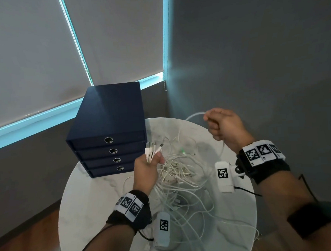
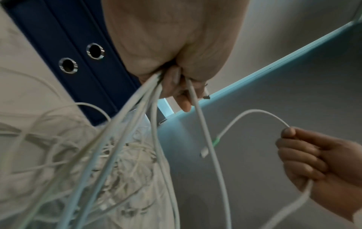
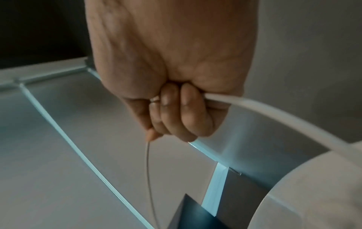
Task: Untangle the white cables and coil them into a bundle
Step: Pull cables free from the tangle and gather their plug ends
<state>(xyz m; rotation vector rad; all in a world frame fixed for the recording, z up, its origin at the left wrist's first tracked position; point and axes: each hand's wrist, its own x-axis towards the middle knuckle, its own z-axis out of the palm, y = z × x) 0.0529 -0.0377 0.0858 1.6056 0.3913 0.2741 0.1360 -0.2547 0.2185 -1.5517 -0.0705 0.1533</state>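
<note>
A tangle of white cables (image 1: 179, 174) lies on the round white table (image 1: 84, 202). My left hand (image 1: 149, 162) is raised over the table's left middle and grips several cable ends, whose plugs (image 1: 152, 148) fan out above the fist. From that fist (image 2: 172, 74) the cables (image 2: 125, 124) hang down into the pile. My right hand (image 1: 221, 125) is lifted at the table's far right, its fingers curled round one white cable (image 1: 195, 115) that arcs left and trails below the fist. The same grip on this cable (image 3: 254, 106) fills the right wrist view.
A dark blue drawer box (image 1: 108, 132) with several ring pulls stands on the table's far left, close to my left hand. Grey walls and roller blinds (image 1: 33, 61) rise behind. Cables trail off the table's near edge (image 1: 196, 244). Wooden floor (image 1: 28, 234) shows at lower left.
</note>
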